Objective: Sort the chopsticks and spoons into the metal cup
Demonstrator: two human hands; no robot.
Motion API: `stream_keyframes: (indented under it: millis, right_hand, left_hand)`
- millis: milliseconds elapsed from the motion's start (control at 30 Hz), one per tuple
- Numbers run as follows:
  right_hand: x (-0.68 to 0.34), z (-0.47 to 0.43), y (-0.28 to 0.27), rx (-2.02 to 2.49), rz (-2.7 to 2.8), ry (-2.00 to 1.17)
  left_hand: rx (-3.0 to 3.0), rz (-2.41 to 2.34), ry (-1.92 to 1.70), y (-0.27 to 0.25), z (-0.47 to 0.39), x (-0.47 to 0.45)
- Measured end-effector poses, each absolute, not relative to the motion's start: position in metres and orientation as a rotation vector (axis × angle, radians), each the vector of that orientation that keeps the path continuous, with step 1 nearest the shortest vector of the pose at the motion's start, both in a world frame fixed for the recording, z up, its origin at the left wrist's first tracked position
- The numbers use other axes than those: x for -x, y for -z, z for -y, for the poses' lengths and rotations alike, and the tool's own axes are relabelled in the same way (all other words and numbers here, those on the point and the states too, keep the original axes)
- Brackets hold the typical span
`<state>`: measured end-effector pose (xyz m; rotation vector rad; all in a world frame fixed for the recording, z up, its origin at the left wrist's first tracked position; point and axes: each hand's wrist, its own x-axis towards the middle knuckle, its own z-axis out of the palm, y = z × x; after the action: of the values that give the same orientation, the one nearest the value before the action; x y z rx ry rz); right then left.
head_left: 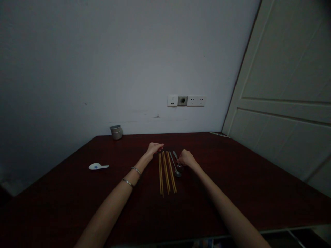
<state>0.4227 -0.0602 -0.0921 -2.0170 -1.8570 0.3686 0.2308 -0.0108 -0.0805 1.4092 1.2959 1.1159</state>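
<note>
Cropped forearms [108, 212] end in curled left hand [155, 147] and right hand [186, 158]; whether either holds anything, cannot tell.

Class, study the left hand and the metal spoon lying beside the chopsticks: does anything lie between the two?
Yes. The chopsticks, flat on the dark red table, lie between the left hand and the metal spoon. Nothing visible stands upright in that gap.
</note>
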Motion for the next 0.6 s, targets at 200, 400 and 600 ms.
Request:
stream_keyframes:
  millis: [200, 400, 600]
  right_hand:
    - [-0.422, 0.062, 0.090, 2.027, 1.877, -0.378]
    - [-0.426, 0.062, 0.090, 1.997, 1.858, -0.443]
    - [-0.439, 0.065, 0.085, 1.975, 1.794, -0.353]
  left_hand:
    - [-1.399, -1.323, -1.063, 0.080, 0.013, -0.232]
    - [-1.410, -1.331, -1.054, 0.083, 0.014, -0.232]
    - [-1.542, -1.324, -1.087, 0.062, 0.020, -0.235]
